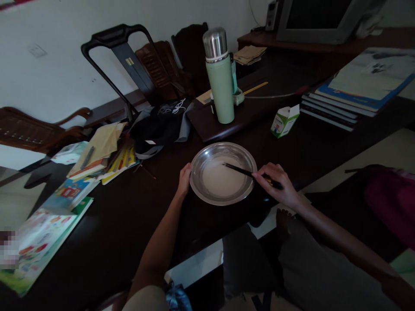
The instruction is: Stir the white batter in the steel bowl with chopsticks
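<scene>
A round stainless steel basin (197,184) rests near the table's front edge with a cloudy whitish liquid (220,179) in it. My left hand (185,178) grips the basin's left rim, its fingers partly hidden behind the wall. Between the fingers of my right hand (277,183) are dark chopsticks (239,169), held close together at the basin's right rim. Their tips reach over the middle of the liquid; whether they touch it I cannot tell. Beyond the basin, to the right, stands a small green and white box (285,122) with its top flap up.
A pale green thermos (220,86) with a steel cap stands behind the basin. Stacked books (363,86) lie at the back right. Books and papers (74,190) spread along the left side, near a black bag (162,125). A pink bag (392,203) is at far right.
</scene>
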The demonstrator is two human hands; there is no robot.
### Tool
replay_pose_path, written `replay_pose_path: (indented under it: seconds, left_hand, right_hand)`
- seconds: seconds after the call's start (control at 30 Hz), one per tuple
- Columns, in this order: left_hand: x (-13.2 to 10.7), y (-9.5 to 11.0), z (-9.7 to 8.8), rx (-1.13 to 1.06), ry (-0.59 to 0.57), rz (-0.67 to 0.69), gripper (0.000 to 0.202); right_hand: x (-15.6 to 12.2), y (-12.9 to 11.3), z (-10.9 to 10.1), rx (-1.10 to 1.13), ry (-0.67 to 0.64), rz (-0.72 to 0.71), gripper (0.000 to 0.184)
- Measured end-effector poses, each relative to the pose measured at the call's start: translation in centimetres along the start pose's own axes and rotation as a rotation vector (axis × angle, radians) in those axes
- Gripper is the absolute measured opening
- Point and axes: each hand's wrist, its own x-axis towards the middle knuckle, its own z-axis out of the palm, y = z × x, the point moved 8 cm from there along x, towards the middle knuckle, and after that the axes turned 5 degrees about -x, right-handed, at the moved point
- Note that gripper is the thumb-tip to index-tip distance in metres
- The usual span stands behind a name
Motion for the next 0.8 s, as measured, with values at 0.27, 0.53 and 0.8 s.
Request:
replay_pose_path:
  seconds: [0.27,0.53,0.8]
  left_hand:
    - [0.0,-0.1,0.0,-0.007,0.007,-0.015,0.044]
    - [-0.1,0.0,0.0,0.001,0.001,0.006,0.045]
    - [0.1,-0.3,0.0,-0.044,-0.011,-0.001,0.044]
  right_hand:
    - [-1.0,0.5,-3.5,0.115,0.051,0.130,0.038]
    - [-0.1,-0.4,1.0,0.077,-0.029,-0.009,0.022]
    - [-1.0,0.9,-3.3,0.077,0.115,0.112,0.035]
